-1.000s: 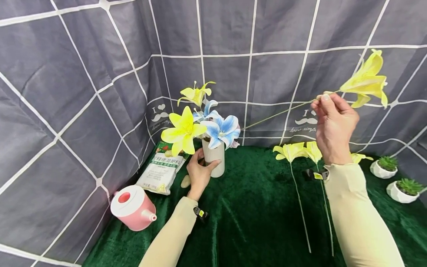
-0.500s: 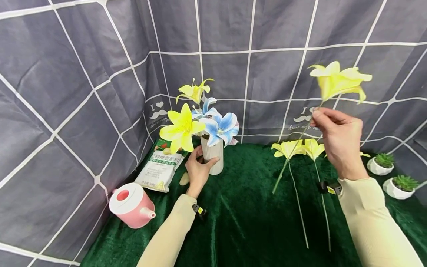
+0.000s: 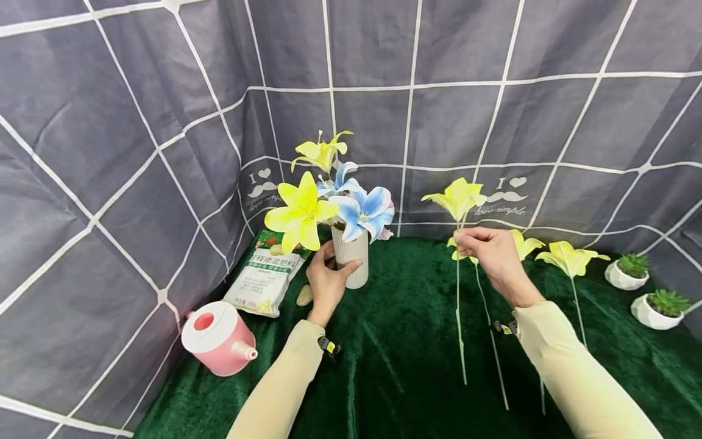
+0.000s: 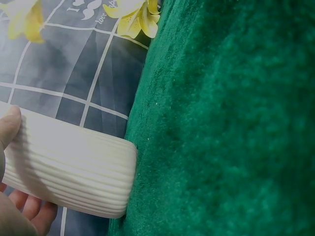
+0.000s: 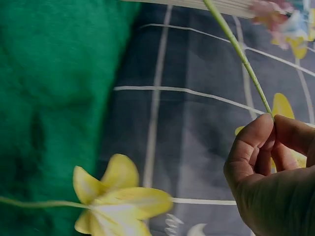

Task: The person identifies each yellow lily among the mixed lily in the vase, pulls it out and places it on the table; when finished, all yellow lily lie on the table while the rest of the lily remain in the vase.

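My left hand [image 3: 326, 283] grips the white ribbed vase [image 3: 356, 262] from its left side, thumb across the front; the left wrist view shows the same vase [image 4: 74, 162] with fingers curled round it. Yellow lilies [image 3: 301, 211] and blue lilies [image 3: 364, 210] stand in the vase, and a pinkish bloom shows behind them. With thumb and fingertips my right hand [image 3: 496, 259] pinches the stem of a yellow lily [image 3: 456, 198], its bloom up and its long green stem [image 5: 241, 51] hanging down. Behind that hand lie other yellow lilies [image 3: 570, 258] on the green cloth.
A pink watering can [image 3: 219, 341] with a white top stands at the front left. Behind it lies a fertilizer bag [image 3: 263, 280], with a pale stone [image 3: 304, 296] beside it. Two small potted succulents [image 3: 658, 311] sit at the right. Grey checked fabric [image 3: 450, 122] hangs behind.
My right hand has come left and down with the yellow lily, which has swung from slanting to nearly upright. The left hand has stayed on the vase.
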